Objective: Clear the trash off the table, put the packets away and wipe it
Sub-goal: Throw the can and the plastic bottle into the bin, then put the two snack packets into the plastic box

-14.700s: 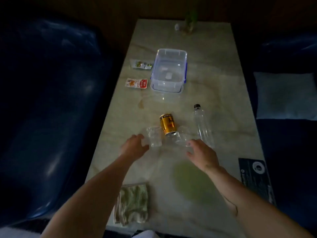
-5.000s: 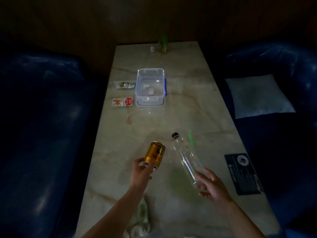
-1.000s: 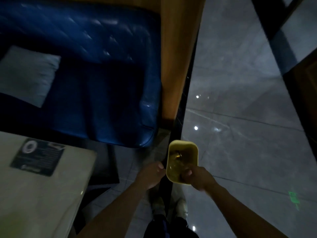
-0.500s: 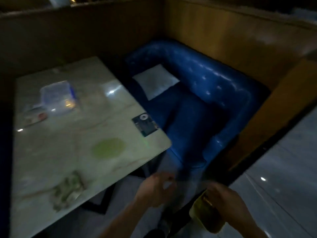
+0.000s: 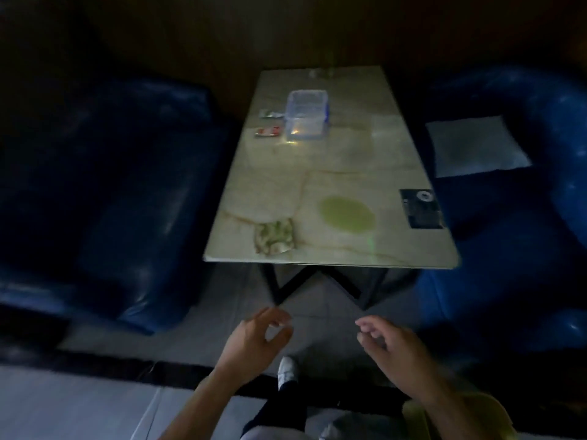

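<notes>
Left hand (image 5: 254,336) and right hand (image 5: 392,346) hang empty, fingers loosely curled, short of the bench (image 5: 333,166). Ahead of them no trash remains; two packets (image 5: 268,122) beside the clear box (image 5: 306,119), a cloth (image 5: 273,237) and a green spill (image 5: 347,215) await. Half a second earlier the right hand gripped a yellow bin (image 5: 476,417), now beneath that forearm.

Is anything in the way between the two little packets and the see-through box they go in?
Nothing visible. The two packets lie flat on the table right beside the clear box, on its left. The box looks open on top.
</notes>
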Demonstrator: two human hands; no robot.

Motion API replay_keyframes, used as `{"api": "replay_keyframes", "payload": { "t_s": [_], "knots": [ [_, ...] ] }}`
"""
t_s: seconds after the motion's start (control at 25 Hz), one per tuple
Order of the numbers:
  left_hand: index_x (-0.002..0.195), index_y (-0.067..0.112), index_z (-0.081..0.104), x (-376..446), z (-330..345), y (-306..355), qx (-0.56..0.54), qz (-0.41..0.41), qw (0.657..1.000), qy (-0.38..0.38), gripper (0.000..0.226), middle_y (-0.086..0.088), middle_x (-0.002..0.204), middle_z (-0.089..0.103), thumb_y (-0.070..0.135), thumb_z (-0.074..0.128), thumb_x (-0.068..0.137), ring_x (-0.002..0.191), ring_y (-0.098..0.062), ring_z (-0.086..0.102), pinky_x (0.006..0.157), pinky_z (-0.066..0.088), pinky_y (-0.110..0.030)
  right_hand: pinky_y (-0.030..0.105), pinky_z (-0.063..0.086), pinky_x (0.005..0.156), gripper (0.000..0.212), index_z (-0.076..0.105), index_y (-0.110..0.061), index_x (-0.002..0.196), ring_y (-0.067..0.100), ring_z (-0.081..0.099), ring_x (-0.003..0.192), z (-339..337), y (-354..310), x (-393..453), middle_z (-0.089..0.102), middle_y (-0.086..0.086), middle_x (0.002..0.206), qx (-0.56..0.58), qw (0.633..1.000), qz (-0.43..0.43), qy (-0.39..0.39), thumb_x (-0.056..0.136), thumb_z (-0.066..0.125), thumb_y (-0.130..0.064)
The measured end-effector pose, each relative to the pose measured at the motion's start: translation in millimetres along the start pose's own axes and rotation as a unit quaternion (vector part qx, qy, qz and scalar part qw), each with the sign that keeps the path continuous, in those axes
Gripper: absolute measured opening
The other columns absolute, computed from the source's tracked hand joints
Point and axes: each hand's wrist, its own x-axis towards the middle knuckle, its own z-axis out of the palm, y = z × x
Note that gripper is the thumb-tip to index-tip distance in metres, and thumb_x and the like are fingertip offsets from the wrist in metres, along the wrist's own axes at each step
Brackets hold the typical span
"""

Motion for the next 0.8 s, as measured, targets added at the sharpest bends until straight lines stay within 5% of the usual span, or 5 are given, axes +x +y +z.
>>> {"api": "replay_keyframes", "payload": {
  "t_s": [0.12,0.28,0.44,0.56,0.8],
  "knots": [
    [0.098,0.036,0.063,-47.2,-28.7,-34.3,-0.019,-0.082,0.995,0.061,0.013,0.019,0.097,0.066,0.041,0.060,0.086,0.087,0.007,0.060,0.075,0.049,-0.017,0.007,0.047,0.077,0.020,0.063,-0.038,0.110,-0.013,0.059,0.092,30.9,-41.7,19.6,0.063,-0.022,0.100,-0.022,0.996,-0.069,-0.042,0.090,0.060,-0.039],
    [0.088,0.036,0.066,-99.4,-63.8,-72.2,-0.081,-0.173,0.970,0.147,0.010,0.012,0.084,0.070,0.026,0.067,0.085,0.077,0.001,0.065,0.069,0.052,-0.017,0.026,0.054,0.085,0.020,0.065,-0.036,0.109,-0.003,0.063,0.097,75.2,-97.0,37.5,0.068,-0.019,0.104,-0.040,0.987,-0.132,-0.086,0.089,0.062,-0.037],
    [0.089,0.030,0.069,-135.1,-98.0,-109.7,-0.111,-0.229,0.942,0.219,0.006,0.014,0.084,0.071,0.026,0.066,0.085,0.076,0.006,0.064,0.067,0.046,-0.006,0.002,0.042,0.074,0.018,0.063,-0.041,0.108,-0.010,0.060,0.091,122.6,-149.3,50.6,0.065,-0.025,0.099,-0.072,0.976,-0.162,-0.127,0.090,0.061,-0.038],
    [0.089,0.032,0.069,-162.3,-125.6,-144.5,-0.142,-0.265,0.919,0.256,0.006,0.016,0.087,0.071,0.028,0.065,0.086,0.078,0.005,0.064,0.068,0.047,-0.009,-0.004,0.039,0.069,0.016,0.064,-0.043,0.104,-0.014,0.059,0.087,164.5,-194.8,51.0,0.068,-0.026,0.094,-0.060,0.974,-0.163,-0.147,0.090,0.063,-0.035],
    [0.090,0.034,0.068,-179.7,-203.5,-219.2,-0.172,-0.275,0.910,0.258,0.008,0.013,0.088,0.072,0.029,0.063,0.086,0.078,0.005,0.064,0.068,0.046,-0.008,0.012,0.048,0.074,0.016,0.069,-0.040,0.099,-0.003,0.067,0.090,239.0,-277.3,68.0,0.074,-0.017,0.095,0.007,0.978,-0.126,-0.169,0.088,0.067,-0.028]
  ]
}}
